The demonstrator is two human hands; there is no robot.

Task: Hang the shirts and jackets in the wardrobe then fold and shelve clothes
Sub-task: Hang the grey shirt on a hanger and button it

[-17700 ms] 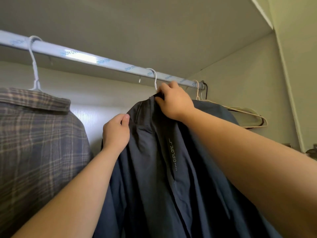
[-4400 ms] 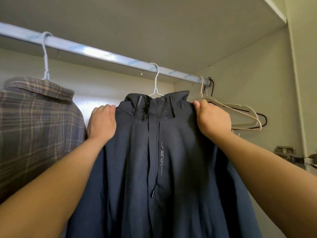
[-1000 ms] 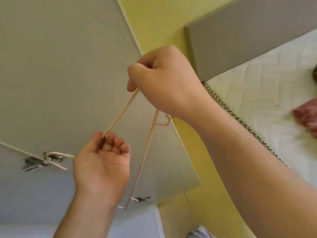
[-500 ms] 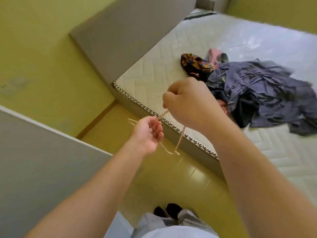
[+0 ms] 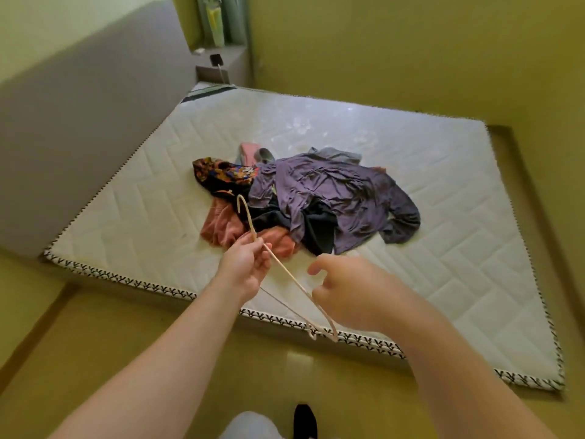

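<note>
A thin beige hanger (image 5: 285, 274) hangs in front of me over the near edge of the mattress. My left hand (image 5: 245, 264) pinches it just below the hook. My right hand (image 5: 345, 294) hovers beside the hanger's arm with loosely curled fingers and holds nothing. A pile of clothes lies on the white mattress (image 5: 443, 191): a purple shirt (image 5: 332, 194) on top, a dark garment (image 5: 313, 229) under it, a pink-orange garment (image 5: 224, 226) at the near left, and a dark floral piece (image 5: 221, 174) behind.
A grey headboard (image 5: 79, 128) runs along the left of the bed. A small bedside shelf (image 5: 221, 64) stands at the far corner. Yellow floor (image 5: 95, 327) lies between me and the bed. My dark shoe (image 5: 305, 421) shows at the bottom.
My view has turned from the wardrobe to the bed. My right hand has let go of the hanger and opened; my left hand now carries the hanger alone.
</note>
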